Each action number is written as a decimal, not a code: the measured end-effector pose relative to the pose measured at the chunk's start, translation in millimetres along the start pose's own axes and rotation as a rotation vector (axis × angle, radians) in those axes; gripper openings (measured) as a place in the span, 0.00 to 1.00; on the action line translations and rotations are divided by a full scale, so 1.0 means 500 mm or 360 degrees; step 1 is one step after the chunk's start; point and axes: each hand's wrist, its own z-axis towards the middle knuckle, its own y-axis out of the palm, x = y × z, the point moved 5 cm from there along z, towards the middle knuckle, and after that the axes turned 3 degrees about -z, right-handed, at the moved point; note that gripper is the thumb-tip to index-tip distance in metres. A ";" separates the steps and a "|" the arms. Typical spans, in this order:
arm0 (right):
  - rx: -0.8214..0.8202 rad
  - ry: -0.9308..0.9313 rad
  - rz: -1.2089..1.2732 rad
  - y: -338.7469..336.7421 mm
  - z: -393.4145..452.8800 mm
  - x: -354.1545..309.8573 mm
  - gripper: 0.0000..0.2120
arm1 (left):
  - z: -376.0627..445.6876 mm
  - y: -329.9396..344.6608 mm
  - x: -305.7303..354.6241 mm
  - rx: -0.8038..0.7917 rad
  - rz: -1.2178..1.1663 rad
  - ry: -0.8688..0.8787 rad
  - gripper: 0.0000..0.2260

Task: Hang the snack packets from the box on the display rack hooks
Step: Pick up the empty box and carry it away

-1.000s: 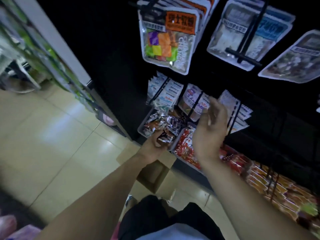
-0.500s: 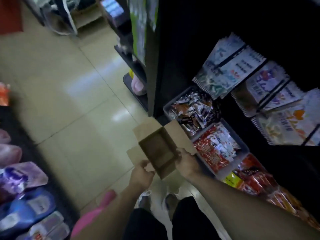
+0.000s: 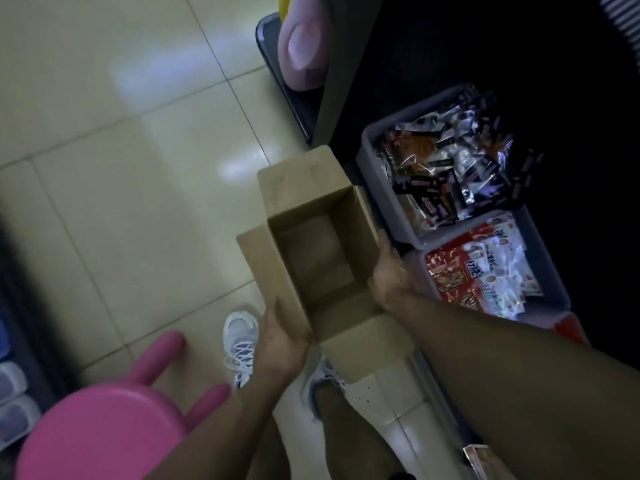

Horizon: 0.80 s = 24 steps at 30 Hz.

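Both hands grip the cardboard box [image 3: 322, 258], left hand [image 3: 280, 336] at its near corner and right hand [image 3: 389, 275] on its right wall, above the floor; it looks empty, so removing it seems next.

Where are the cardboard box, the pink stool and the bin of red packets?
cardboard box [image 3: 313, 261]: head view, inside bottom, looks empty.
pink stool [image 3: 104, 434]: head view, middle of the seat.
bin of red packets [image 3: 550, 303]: head view, grey rim at the lower right.
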 end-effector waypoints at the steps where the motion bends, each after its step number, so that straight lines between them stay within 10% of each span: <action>1: -0.0006 -0.0017 -0.0043 0.005 0.000 -0.001 0.34 | 0.007 0.008 0.002 -0.0009 -0.0035 0.0020 0.36; 7: -0.0074 -0.0172 -0.0196 -0.042 -0.099 -0.079 0.29 | 0.001 -0.061 0.017 0.0173 -0.0217 0.0061 0.31; 24: 0.0226 -0.0613 0.0057 -0.617 -0.557 -0.639 0.21 | -0.396 -0.786 0.293 0.0883 -0.0391 0.0142 0.21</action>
